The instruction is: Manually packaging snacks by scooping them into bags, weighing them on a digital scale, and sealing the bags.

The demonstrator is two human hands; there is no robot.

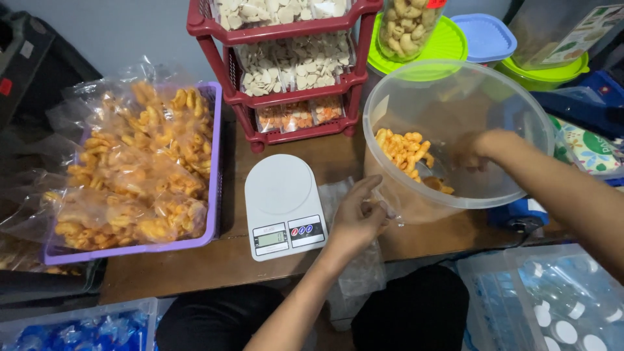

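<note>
My right hand (480,151) is down inside the big clear plastic tub (455,91), tilted toward me on the wooden table (227,260). It's at the orange curled snacks (404,151) heaped at the bottom; fingers blurred, can't tell their grip. My left hand (356,218) pinches the tub's lower wall, fingers narrow, over empty clear bags (338,195). White kitchen scale (279,201) sits just left, nothing on it. Purple basket (216,162) holds bagged orange snacks. Red rack (286,71) holds packets of pale crackers.

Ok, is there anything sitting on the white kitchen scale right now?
No, the round platform of the white digital kitchen scale is bare, while the left hand holds a clear plastic bag beside it.
</note>
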